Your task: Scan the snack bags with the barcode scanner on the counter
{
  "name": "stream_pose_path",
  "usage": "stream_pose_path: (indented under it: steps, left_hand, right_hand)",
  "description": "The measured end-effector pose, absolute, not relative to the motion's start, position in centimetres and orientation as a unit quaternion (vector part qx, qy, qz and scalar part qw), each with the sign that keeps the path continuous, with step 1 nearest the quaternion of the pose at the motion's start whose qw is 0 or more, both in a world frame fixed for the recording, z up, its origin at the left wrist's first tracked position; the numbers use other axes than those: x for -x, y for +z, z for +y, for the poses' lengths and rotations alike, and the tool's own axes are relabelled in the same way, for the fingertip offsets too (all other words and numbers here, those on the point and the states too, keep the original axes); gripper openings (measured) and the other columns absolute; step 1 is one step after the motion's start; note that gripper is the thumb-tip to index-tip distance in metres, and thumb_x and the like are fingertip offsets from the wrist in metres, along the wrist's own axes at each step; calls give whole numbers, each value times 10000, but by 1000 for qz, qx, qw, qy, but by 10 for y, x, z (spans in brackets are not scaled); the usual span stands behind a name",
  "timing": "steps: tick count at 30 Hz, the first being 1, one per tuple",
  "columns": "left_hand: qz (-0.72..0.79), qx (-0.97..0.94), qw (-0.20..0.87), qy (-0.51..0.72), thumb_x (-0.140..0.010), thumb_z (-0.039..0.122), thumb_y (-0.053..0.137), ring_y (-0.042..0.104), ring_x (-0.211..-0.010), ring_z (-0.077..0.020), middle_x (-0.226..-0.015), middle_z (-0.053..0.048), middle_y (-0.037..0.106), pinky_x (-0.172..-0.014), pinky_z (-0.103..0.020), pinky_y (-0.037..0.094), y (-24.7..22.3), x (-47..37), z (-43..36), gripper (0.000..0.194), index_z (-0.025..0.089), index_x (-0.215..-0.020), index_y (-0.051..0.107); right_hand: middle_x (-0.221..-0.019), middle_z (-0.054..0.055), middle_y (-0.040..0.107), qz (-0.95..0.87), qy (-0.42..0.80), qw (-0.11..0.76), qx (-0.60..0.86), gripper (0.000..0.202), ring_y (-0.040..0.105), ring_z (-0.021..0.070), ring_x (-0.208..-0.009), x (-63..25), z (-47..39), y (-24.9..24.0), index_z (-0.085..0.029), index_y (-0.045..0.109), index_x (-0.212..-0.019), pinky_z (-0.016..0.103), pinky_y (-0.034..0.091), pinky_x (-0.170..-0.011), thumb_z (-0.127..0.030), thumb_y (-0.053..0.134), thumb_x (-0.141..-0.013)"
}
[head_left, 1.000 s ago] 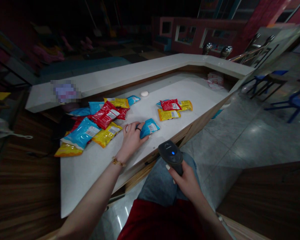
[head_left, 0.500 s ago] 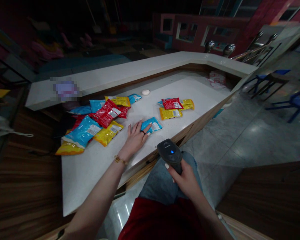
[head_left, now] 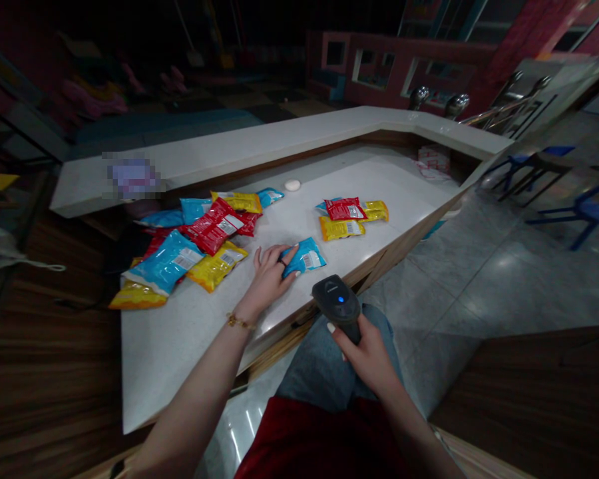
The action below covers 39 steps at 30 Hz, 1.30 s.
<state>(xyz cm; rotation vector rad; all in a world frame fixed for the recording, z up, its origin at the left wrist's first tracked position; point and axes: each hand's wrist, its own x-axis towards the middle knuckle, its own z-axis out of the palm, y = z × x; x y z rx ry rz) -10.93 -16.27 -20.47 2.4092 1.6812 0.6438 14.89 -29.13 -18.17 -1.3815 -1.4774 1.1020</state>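
Note:
My left hand (head_left: 271,274) grips the left end of a small blue snack bag (head_left: 309,256) lying on the white counter, thumb at its near edge and index finger over its top. The bag's white barcode label faces up. In my right hand (head_left: 367,349) is a dark barcode scanner (head_left: 335,297) with a lit blue light, held just off the counter's near edge, its head pointing toward the blue bag. Left of my left hand lies a heap of snack bags: a red bag (head_left: 217,226), a large blue bag (head_left: 164,263), a yellow bag (head_left: 217,265) and several others.
A smaller group with a red bag (head_left: 344,209) and a yellow bag (head_left: 342,228) lies farther right. A white round object (head_left: 292,185) sits near the back. The raised ledge (head_left: 279,143) borders the counter (head_left: 180,372). Blue stools (head_left: 592,209) stand at right.
My left fingers have drawn back from across the blue bag to its left end, leaving more of the bag and its label uncovered. The scanner has barely moved.

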Motion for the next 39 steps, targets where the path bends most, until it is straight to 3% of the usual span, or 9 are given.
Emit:
stream_pose_path:
  steps: [8, 14, 28, 39]
  left_hand:
    - [552, -798, 62, 234, -1002, 418, 648, 492, -1463, -347, -1528, -124, 607, -1349, -658, 130, -200, 109, -162, 612, 284, -1595, 579]
    - [580, -779, 68, 230, -920, 330, 680, 496, -1483, -354, -1528, -143, 606, -1363, -645, 98, -202, 106, -160, 634, 255, -1548, 638]
    - [555, -791, 66, 249, -1030, 456, 608, 518, -1450, -318, -1495, -112, 646, -1352, -618, 149, -197, 109, -162, 546, 282, -1546, 621]
    - [518, -816, 23, 254, -1065, 391, 597, 444, -1536, -324, -1579, -110, 596, -1364, -603, 163, -173, 54, -113, 554, 300, -1611, 569]
  right_hand:
    - [-583, -36, 577, -583, 442, 389, 560, 327, 585, 216, -496, -149, -292, -184, -199, 725, -1062, 293, 481, -498, -493, 653, -938]
    - [-559, -40, 573, -577, 446, 390, 562, 308, 581, 217, -481, -151, -294, -184, -206, 717, -1024, 298, 472, -488, -495, 657, -937]
    - [-580, -29, 596, -570, 442, 404, 563, 318, 581, 210, -488, -152, -294, -183, -187, 735, -1075, 280, 462, -473, -453, 662, -916]
    - [-593, -42, 578, -560, 431, 417, 571, 289, 575, 195, -512, -169, -292, -183, -195, 728, -1021, 264, 455, -490, -457, 676, -910]
